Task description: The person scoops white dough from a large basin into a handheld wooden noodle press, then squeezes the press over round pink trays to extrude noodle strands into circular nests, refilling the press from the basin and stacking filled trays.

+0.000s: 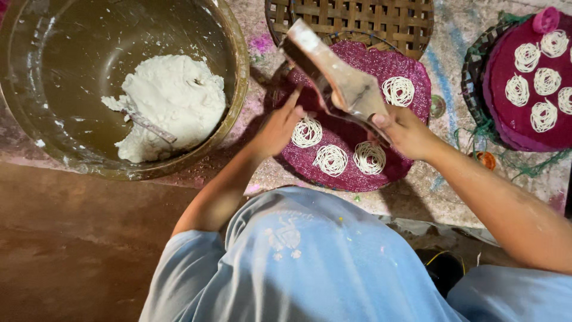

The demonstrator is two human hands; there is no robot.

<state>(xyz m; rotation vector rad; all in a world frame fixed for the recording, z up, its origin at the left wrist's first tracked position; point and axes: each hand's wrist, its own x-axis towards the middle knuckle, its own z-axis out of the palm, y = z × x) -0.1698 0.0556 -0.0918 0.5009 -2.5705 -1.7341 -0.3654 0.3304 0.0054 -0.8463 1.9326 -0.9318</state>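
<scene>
A wooden dough press (333, 71) hangs over a round magenta woven mat (411, 89). My right hand (405, 131) grips the press's near handle. My left hand (277, 128) rests at the mat's left edge, its fingers reaching up toward the press's other handle. Several white noodle coils lie on the mat, such as one (331, 160) near my hands and one (398, 90) at the far side.
A large metal bowl (235, 71) at the left holds a lump of white dough (170, 101) with a flat metal strip in it. A bamboo tray (357, 18) lies behind the mat. Another magenta mat (524, 125) with coils sits at the right.
</scene>
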